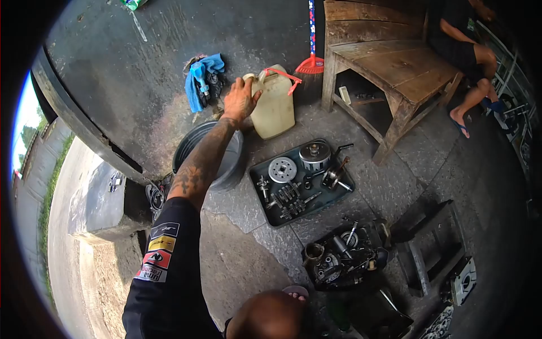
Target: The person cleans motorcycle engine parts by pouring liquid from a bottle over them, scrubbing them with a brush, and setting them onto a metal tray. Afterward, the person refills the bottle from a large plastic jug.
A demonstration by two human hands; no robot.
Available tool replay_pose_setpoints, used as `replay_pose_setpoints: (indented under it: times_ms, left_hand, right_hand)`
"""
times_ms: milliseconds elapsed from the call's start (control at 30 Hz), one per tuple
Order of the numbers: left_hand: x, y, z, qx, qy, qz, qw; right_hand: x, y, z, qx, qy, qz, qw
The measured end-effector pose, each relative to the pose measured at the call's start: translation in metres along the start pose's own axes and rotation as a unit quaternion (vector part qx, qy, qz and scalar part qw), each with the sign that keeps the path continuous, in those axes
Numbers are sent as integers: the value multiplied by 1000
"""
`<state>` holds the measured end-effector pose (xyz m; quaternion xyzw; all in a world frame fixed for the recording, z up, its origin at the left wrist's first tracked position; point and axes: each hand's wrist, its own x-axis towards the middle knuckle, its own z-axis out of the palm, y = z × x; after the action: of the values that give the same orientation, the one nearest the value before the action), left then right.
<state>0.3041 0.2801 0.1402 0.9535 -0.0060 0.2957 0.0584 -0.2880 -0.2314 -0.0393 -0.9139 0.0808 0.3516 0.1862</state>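
1. The left hand (240, 101) is seen in the upper middle of the frame, open, with the fingers loosely bent and the thumb held apart. Nothing is seen to be gripped; whether the cap (248, 77) is touched by the fingertips cannot be told.
2. The yellowish jerrycan (274, 110) is stood upright on the floor, just to the right of the hand, its cap set at the upper-left corner, right by the fingertips. Its long axis is run almost up and down the frame, leaned slightly toward the lower right. A red strap (293, 79) is looped at its top.
3. The left is the nearer hand; the right is not shown.
4. The grey basin (230, 161) is partly hidden under the forearm, below and left of the jerrycan; its contents cannot be made out.
5. In the dark tray (327, 198), mid-frame, a pale disc (282, 169), a metal drum (314, 155), gear shafts (287, 195) and a crankshaft (334, 176) are held.
6. Below the tray, an opened engine case (339, 257) is placed, with its inner parts exposed.
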Motion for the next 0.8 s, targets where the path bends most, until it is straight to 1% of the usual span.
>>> replay_pose_setpoints:
  times_ms: [100, 167, 233, 267, 300, 333, 367, 400, 433, 467, 500, 533, 567, 633, 700, 767, 800]
  left_hand:
    - [52, -16, 21, 106, -74, -69, 989]
    - [68, -21, 35, 97, -118, -127, 980]
    - [90, -72, 95, 25, -142, -123, 982]
    - [93, -77, 100, 3, -171, -110, 979]
    - [92, -73, 95, -14, -155, -85, 984]
    - [89, -60, 81, -3, -140, -92, 986]
    - [82, -46, 68, 9, -127, -100, 987]
    - [81, -50, 70, 55, -124, -31, 990]
    - [71, -32, 56, 104, -117, -17, 988]
    - [67, -33, 59, 143, -80, 31, 986]
    - [67, -35, 60, 148, -80, 31, 985]
    - [65, -40, 63, 159, -72, 53, 983]
    - [60, -40, 65, 153, -47, 65, 985]
    - [49, -29, 59, 150, -33, 76, 985]
    - [45, -19, 43, 150, -4, 126, 981]
    - [45, 0, 10, 147, 12, 160, 976]
    - [47, 10, -12, 134, 4, 170, 976]
  right_hand:
    - [-18, -1, -61, 3, -38, -15, 999]
    - [-32, 4, -89, 3, -47, -39, 998]
    - [-47, 8, -112, 11, -39, -89, 995]
    - [-56, 11, -121, 13, -35, -110, 993]
    - [-57, 10, -129, 18, -28, -125, 992]
    - [-54, 0, -145, -16, -90, -47, 995]
    - [-50, -9, -161, -60, -155, 27, 986]
    - [-40, -13, -171, -58, -245, 124, 960]
    - [-50, 30, -153, 19, -101, -12, 995]
    - [-50, -1, -164, -3, -79, 84, 993]
    - [-49, -12, -170, 22, -64, 78, 995]
    - [-46, -15, -171, 14, -59, 77, 995]
    - [-42, -19, -173, 17, -48, 86, 995]
    - [-41, -22, -175, -25, -33, 14, 999]
    - [-37, -22, -177, -19, -20, -25, 999]
    - [-29, -26, -182, 6, 52, -78, 996]
    - [-24, -37, -194, 21, 73, -87, 993]
